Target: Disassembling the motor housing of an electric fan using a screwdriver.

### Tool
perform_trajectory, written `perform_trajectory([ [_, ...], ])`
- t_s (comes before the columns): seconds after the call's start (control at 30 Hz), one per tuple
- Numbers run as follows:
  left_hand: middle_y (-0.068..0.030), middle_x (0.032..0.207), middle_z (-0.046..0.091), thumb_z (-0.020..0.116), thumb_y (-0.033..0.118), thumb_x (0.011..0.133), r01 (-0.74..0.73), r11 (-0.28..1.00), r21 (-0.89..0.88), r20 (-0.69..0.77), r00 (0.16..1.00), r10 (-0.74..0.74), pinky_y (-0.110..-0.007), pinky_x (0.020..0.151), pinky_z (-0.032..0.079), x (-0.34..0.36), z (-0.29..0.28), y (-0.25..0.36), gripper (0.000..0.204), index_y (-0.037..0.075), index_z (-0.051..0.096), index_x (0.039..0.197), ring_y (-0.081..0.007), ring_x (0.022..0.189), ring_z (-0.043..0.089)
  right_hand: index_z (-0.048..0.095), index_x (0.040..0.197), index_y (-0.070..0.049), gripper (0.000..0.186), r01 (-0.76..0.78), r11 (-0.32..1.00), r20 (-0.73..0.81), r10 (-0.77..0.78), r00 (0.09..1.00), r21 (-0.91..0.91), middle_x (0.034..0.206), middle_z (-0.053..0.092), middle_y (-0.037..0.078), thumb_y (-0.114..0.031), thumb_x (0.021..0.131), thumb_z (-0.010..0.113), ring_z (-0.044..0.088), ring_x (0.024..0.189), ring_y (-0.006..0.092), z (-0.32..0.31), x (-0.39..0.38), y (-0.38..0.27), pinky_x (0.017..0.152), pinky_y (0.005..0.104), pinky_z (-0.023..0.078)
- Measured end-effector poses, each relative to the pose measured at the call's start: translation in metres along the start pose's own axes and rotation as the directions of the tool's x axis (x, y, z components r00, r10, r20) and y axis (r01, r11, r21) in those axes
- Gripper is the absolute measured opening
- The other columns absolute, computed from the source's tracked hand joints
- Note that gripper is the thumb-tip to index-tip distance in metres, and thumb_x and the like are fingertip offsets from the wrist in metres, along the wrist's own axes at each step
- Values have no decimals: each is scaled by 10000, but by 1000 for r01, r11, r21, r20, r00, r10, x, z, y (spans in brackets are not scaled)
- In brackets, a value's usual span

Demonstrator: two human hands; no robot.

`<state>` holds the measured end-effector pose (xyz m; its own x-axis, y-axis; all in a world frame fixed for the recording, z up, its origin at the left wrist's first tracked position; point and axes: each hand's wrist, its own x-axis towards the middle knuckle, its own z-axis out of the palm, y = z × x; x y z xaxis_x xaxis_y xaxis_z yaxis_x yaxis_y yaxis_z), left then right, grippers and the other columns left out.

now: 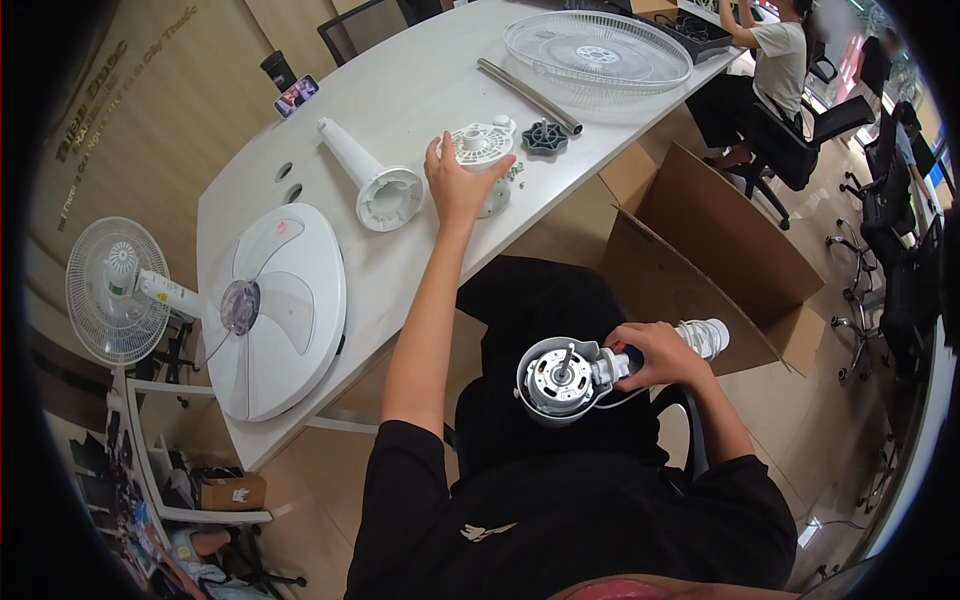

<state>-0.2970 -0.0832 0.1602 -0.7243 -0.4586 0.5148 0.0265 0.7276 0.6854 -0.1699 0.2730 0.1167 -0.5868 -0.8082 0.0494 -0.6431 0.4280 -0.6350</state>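
My left hand reaches over the table, thumb and fingers closed around the edge of a white slotted plastic motor cover. Just beside that cover sit a dark grey knob with a scalloped rim and several small screws. A pale round piece shows partly behind my left hand. On my lap rests a fan motor in a white housing, its metal shaft pointing up. My right hand is closed around the motor's neck; a blue and orange bit there is mostly hidden by the fingers.
On the white table lie a white fan stand tube, metal pole, wire grille, fan blade and propped phone. An open cardboard box stands right of my legs. Another person sits at the far right.
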Motion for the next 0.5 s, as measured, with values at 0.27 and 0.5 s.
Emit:
perform_trajectory([
  [0.27,-322,1535,325,913,594,596,172,965,198,62,980,-188,-456,1177,344,26,12,-32,1218,-103,417,1462,-444,1430,351,652,1075,-141,529,4,1000,-15,-4,1000,16,944,703,62,-336,625,853,703,895,310,1,-2,3,742,421,547],
  [0.5,-368,1508,368,867,710,580,80,963,258,112,987,-112,-463,1165,361,38,10,-45,1308,-109,387,1479,-464,1428,379,660,1052,-141,501,7,1000,-18,-7,1000,11,924,699,72,-320,626,854,698,864,320,-1,5,-1,730,418,546],
])
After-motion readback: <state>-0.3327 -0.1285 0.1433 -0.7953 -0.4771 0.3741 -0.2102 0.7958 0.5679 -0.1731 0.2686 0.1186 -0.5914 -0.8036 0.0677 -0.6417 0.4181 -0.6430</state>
